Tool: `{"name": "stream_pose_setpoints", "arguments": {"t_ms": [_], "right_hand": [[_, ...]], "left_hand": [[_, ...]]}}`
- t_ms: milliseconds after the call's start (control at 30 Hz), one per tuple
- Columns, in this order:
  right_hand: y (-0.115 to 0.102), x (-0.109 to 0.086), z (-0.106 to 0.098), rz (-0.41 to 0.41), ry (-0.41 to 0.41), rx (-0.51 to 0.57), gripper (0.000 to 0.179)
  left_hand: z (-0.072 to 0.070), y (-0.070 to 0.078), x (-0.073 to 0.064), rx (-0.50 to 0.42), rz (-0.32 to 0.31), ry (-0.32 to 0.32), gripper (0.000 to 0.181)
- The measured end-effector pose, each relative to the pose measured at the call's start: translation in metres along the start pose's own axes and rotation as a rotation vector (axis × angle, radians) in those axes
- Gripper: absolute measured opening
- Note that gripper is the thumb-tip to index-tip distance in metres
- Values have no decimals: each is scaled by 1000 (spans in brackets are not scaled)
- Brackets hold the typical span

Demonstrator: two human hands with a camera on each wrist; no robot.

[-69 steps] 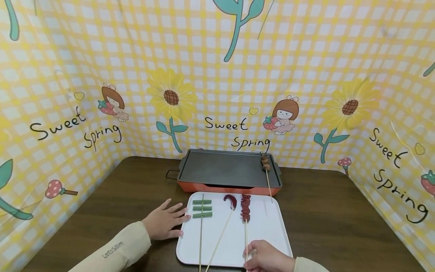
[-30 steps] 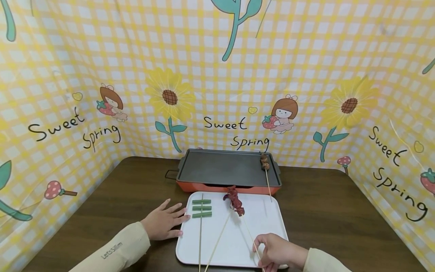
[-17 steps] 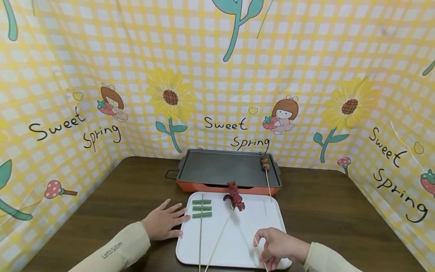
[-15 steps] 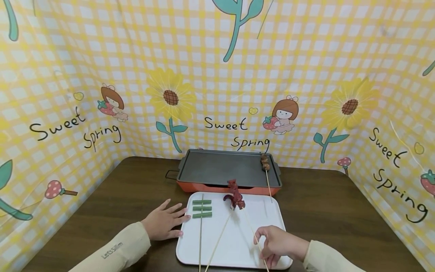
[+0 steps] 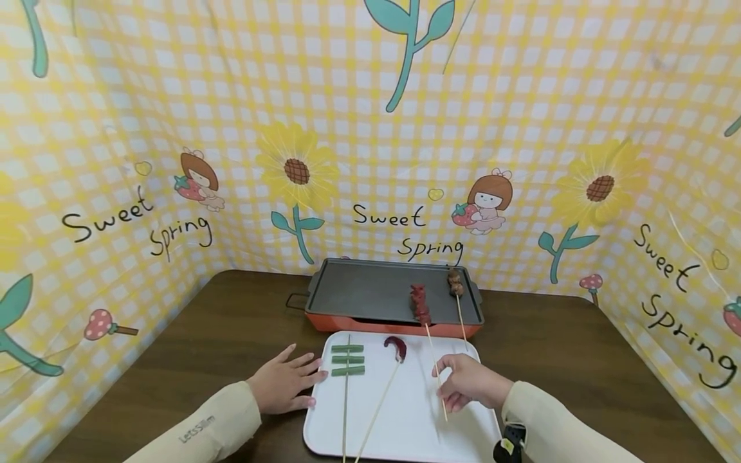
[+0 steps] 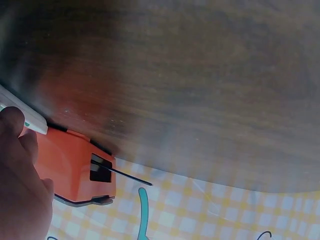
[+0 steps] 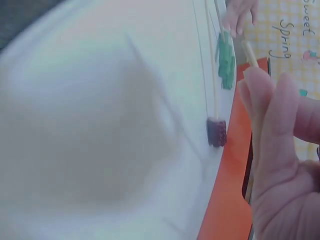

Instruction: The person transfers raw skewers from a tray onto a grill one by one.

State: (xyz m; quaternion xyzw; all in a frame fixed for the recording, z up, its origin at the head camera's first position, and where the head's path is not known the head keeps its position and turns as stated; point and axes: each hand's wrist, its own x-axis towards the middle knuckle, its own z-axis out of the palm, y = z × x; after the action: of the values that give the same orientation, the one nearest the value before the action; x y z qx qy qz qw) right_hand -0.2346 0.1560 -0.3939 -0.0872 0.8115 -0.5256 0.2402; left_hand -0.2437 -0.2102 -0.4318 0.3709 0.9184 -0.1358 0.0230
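Note:
My right hand (image 5: pixel 471 381) pinches the stick of a dark red meat skewer (image 5: pixel 420 305) between thumb and fingers, above the right part of the white tray (image 5: pixel 405 411). The meat end overlaps the front of the griddle's dark plate (image 5: pixel 370 289) in the head view. In the right wrist view, the stick's end (image 7: pixel 250 54) pokes out past my fingertips. My left hand (image 5: pixel 283 382) lies with fingers spread at the tray's left edge. On the tray are a green vegetable skewer (image 5: pixel 347 360) and a curled purple-red skewer (image 5: pixel 396 348), possibly octopus tentacle.
A brown meatball-like skewer (image 5: pixel 456 283) lies on the griddle's right end, its stick reaching over the front edge. The orange griddle base (image 5: pixel 341 323) stands behind the tray on a dark wooden table (image 5: pixel 556 347). A wire handle (image 5: pixel 295 300) juts out at its left.
My right hand has lifted the meat skewer from the tray, swung it over the purple-red one, then carried it forward and right to the griddle. My left hand stays put.

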Motion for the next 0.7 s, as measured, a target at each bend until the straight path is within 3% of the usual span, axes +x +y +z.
{"name": "stream_pose_setpoints", "arguments": {"t_ms": [267, 500, 700], "right_hand": [[-9, 21, -8, 18, 81, 12, 23], [-20, 43, -6, 8, 158, 19, 24], [-27, 55, -10, 33, 189, 38, 18]], "left_hand": [[2, -1, 3, -27, 16, 3, 62], [2, -3, -1, -25, 36, 45, 61], [0, -1, 0, -25, 22, 28, 60]]}}
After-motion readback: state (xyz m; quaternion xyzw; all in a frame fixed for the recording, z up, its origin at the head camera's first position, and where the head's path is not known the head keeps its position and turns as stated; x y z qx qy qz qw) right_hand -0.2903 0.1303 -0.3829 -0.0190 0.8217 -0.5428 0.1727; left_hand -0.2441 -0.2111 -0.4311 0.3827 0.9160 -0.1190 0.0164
